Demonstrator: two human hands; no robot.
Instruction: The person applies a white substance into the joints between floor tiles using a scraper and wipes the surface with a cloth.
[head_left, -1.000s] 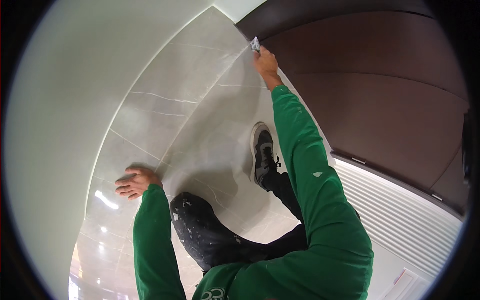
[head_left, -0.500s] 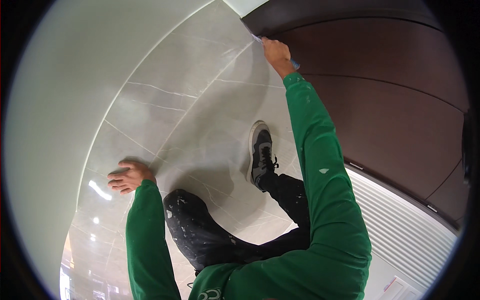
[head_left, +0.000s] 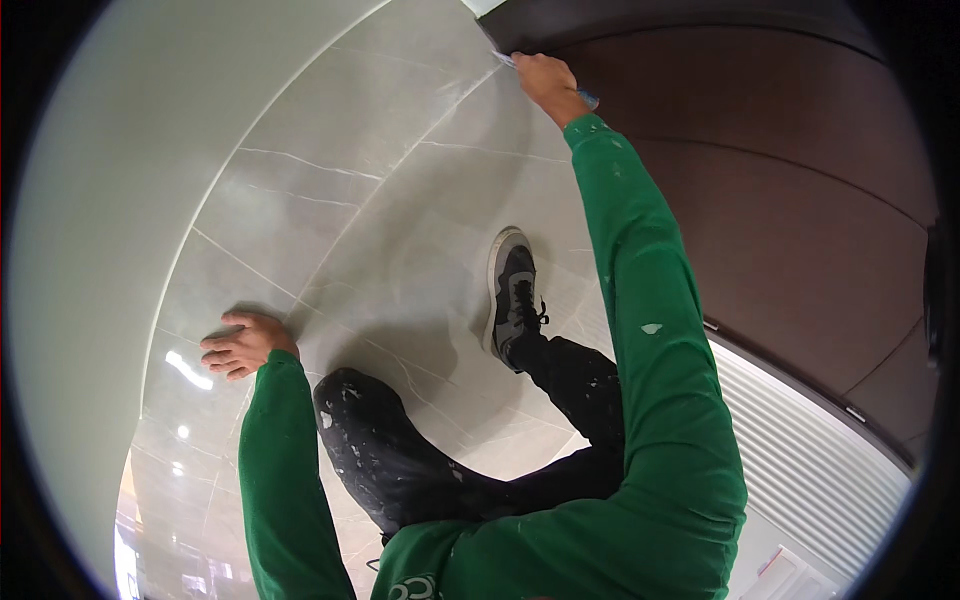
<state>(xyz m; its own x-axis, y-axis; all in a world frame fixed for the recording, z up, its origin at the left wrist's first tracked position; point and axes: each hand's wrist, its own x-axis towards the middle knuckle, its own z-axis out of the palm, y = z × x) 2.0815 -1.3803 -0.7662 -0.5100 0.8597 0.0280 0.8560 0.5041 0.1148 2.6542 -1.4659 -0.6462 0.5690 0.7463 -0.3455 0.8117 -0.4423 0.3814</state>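
Observation:
My right hand [head_left: 548, 82] reaches far forward, its fingers closed round a slim hand tool [head_left: 589, 99]. Of that tool only a bluish handle end behind the palm and a pale, thin tip [head_left: 504, 59] past the fingers show; its exact kind is unclear. The tip is at the floor by the lower corner of the dark brown panelled front [head_left: 740, 80]. On the left, my left hand [head_left: 247, 346] lies flat on the grey tiled floor [head_left: 400, 260], fingers spread and nothing in it.
A pale, smooth wall [head_left: 90, 260] curves along the left. My paint-flecked dark trousers [head_left: 370, 440] and a grey-black shoe [head_left: 515, 290] are between my arms. A white ribbed panel [head_left: 800, 430] lies at the lower right, beside the brown front.
The whole view has shifted a little, moving the scene up and left. My right hand keeps its grip on the tool near the corner; my left stays flat on the floor.

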